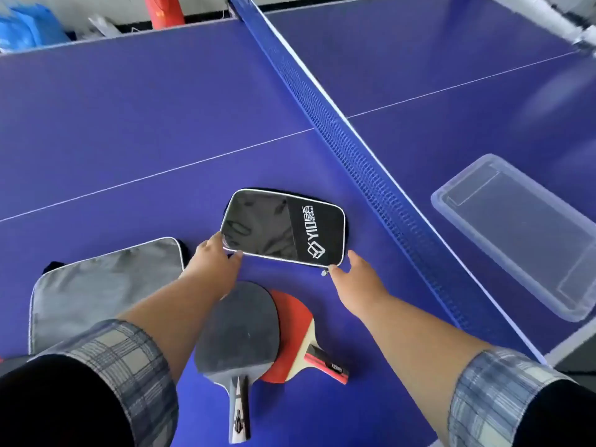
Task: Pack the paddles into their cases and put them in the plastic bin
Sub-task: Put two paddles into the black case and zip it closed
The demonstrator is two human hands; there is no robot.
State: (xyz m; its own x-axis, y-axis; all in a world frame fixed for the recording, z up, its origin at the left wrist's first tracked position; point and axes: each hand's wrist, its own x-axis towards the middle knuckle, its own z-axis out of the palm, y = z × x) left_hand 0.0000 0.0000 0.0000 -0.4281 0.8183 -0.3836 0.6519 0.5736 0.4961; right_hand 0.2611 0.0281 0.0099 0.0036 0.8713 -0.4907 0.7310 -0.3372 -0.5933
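A black paddle case (283,227) with white piping and white lettering lies flat on the blue table. My left hand (214,261) pinches its near left corner. My right hand (358,272) has its fingertips on the zipper pull at the near right corner. Just below the case lie two paddles, a black-faced paddle (237,333) overlapping a red-faced paddle (295,330), handles pointing toward me. A grey case (106,291) lies flat at the left, partly under my left sleeve. The clear plastic bin (519,233) stands beyond the net at the right, with nothing inside it.
The blue net (354,150) runs diagonally across the table between the cases and the bin. An orange object (164,11) and a blue bag (29,27) stand past the table's far edge. The table's right edge runs just below the bin.
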